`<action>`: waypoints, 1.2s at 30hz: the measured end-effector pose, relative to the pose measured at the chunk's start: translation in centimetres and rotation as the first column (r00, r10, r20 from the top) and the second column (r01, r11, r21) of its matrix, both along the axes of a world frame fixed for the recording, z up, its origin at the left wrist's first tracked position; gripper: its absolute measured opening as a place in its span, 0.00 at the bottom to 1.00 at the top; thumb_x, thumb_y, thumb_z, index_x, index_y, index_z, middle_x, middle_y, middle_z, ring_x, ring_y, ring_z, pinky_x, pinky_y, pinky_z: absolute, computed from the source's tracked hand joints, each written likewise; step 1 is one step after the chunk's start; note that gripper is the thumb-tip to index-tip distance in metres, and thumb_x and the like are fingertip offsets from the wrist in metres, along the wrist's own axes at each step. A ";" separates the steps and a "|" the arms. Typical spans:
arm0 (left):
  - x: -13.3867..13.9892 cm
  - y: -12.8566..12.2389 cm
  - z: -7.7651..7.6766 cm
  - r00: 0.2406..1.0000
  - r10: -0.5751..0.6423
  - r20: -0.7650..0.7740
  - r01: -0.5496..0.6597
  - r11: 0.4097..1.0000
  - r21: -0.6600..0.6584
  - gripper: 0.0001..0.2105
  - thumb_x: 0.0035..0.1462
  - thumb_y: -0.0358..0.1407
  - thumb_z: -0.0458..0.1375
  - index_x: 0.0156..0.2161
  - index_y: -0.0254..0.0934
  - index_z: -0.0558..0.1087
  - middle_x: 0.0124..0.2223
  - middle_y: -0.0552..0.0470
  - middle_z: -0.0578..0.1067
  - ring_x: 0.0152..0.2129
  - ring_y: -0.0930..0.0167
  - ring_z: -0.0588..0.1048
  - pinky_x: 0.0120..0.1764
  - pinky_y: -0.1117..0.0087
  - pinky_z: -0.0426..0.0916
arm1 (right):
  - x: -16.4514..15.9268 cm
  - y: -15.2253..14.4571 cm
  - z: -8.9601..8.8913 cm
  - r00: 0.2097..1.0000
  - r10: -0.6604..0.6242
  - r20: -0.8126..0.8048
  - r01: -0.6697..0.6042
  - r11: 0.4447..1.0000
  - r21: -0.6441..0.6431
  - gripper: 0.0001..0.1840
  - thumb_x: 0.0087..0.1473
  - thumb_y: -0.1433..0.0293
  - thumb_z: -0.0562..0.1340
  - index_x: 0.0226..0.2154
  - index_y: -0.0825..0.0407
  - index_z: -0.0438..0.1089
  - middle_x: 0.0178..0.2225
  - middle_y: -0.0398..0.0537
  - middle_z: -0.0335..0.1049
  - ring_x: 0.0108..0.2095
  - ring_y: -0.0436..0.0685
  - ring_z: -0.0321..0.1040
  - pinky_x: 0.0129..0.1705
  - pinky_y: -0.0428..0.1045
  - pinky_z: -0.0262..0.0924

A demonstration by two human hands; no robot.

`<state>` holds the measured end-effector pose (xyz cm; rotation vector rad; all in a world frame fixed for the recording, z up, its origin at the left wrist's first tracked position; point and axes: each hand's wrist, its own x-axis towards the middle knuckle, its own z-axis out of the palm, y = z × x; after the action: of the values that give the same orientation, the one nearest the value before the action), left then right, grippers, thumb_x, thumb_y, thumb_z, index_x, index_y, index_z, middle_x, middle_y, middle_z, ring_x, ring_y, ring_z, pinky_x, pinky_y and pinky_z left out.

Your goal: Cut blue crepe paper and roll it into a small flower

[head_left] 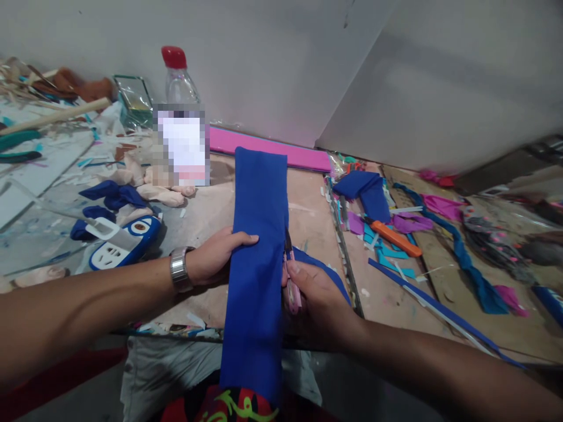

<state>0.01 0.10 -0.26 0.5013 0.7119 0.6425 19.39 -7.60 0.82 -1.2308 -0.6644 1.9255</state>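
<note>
Cloth (257, 281), blue & long, on table (312, 211) w/ near end past front edge. In left hand (211, 258): a pinch of left side, thumb on top. In right hand (319, 296): tight grip on pink cutter (293, 296), blade (288, 239) at right side, abt. midway. Cutting prob. part done; near end maybe left, hard to tell.

workshop: worn bench (314, 220), fabric scraps (376, 196), orange cutter (394, 238)
</note>
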 end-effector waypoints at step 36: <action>-0.1 0.0 0.0 0.990 -0.086 0.115 0.086 0.996 0.003 0.12 0.63 0.32 0.58 0.42 0.25 0.81 0.37 0.37 0.84 0.31 0.62 0.83 0.42 0.63 0.79 | -0.1 0.2 -0.2 0.999 0.035 0.010 -0.034 0.996 -0.079 0.27 0.47 0.45 0.74 0.27 0.51 0.68 0.14 0.36 0.63 0.15 0.46 0.55 0.17 0.42 0.53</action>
<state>-0.08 0.07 -0.25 0.4864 0.5794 0.5851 19.33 -7.39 0.59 -1.2875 -0.6249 1.9915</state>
